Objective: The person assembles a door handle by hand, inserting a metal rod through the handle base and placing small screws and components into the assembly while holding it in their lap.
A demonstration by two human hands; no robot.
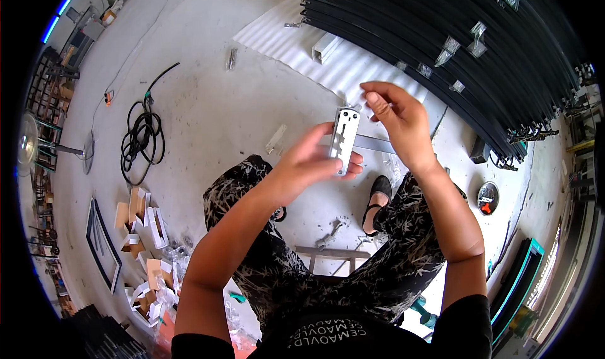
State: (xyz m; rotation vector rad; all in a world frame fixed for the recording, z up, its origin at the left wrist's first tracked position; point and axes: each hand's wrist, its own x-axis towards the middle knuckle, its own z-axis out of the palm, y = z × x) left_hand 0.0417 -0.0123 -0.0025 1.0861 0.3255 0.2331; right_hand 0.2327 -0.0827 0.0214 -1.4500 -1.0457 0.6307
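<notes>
A narrow metal fitting [344,142], silver-white with dark holes and a stepped slot down its face, stands nearly upright in front of me. My left hand [315,157] grips its lower part, thumb across the front and fingertips showing past the right edge. Something small and clear, perhaps plastic, sits at its top end. My right hand [400,116] is raised beside that end, just right of it and apart from the fitting. Its thumb and index finger are bent close together; whether anything small is between them cannot be made out.
Black frames [428,50] lie stacked on white foam sheeting [277,34] at the far right. A coiled black hose [142,142] and opened cardboard boxes [142,217] are on the left floor. A round dish [488,198] sits at right; a wooden stool [331,253] shows between my legs.
</notes>
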